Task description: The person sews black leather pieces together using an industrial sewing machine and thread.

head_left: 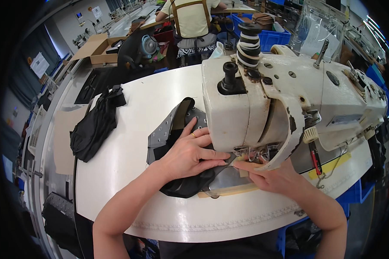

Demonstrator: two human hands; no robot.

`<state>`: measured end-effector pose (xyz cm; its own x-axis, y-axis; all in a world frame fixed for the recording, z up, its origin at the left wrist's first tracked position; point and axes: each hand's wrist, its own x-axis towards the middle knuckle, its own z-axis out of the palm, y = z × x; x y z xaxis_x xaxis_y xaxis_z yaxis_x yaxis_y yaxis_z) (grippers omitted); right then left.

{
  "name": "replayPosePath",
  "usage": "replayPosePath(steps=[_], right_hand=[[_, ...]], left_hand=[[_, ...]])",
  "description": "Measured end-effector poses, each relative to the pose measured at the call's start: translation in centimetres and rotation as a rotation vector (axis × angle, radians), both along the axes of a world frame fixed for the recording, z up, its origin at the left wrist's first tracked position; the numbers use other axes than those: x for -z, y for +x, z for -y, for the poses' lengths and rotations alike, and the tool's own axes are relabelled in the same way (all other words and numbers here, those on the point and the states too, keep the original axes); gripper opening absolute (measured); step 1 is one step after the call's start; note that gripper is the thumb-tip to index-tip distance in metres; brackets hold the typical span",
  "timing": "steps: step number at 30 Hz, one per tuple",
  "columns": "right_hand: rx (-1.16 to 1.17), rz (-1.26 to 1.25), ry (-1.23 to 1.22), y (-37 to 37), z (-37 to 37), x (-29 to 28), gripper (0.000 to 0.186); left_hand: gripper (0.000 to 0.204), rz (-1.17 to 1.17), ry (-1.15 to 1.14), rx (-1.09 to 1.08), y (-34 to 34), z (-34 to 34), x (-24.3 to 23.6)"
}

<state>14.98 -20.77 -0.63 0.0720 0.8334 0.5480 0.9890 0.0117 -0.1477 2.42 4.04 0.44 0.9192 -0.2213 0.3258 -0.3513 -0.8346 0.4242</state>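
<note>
A white sewing machine (229,103) with chipped paint stands at the right of the white table. Beside its needle area lies a black and grey fabric piece (160,134), its grey part dotted with eyelet-like holes. My left hand (188,153) pinches the fabric's edge between thumb and index finger, just left of the presser foot; its other fingers rest spread on the grey part. My right hand (272,175) meets the same edge with its fingertips at the foot, closed on it. The machine's curved guard hides part of this hand.
A black fabric bundle (97,125) lies on the table's left, beside brown cardboard (67,138). A red and black tool (315,157) hangs by the machine. Blue bins (272,36) stand behind. A seated person (192,21) works across the aisle. More dotted fabric (58,216) sits at lower left.
</note>
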Motion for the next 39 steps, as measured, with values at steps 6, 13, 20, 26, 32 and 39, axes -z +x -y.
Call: replayPosePath(steps=[6,13,20,26,32,39], right_hand=[[0.037,0.012,-0.065,-0.1,0.4,0.3,0.046],[0.035,0.004,-0.059,0.2,0.3,0.6,0.048],[0.063,0.034,-0.104,-0.2,0.4,-0.3,0.050],[0.063,-0.004,-0.130,0.1,0.6,0.1,0.045],[0.059,-0.004,-0.083,-0.4,0.0,-1.0,0.045],[0.107,-0.125,-0.249,-0.7,0.3,-0.2,0.046]], left_hand=[[0.020,-0.007,0.010,-0.006,0.3,-0.2,0.0],[0.018,-0.002,0.000,-0.015,0.5,-0.4,0.1],[0.017,-0.005,-0.015,-0.029,0.5,-0.6,0.4],[0.018,0.031,-0.013,-0.026,0.9,-0.4,0.5],[0.020,0.069,0.005,-0.025,0.8,-0.7,0.6],[0.021,0.067,0.019,-0.080,0.3,-0.8,0.8]])
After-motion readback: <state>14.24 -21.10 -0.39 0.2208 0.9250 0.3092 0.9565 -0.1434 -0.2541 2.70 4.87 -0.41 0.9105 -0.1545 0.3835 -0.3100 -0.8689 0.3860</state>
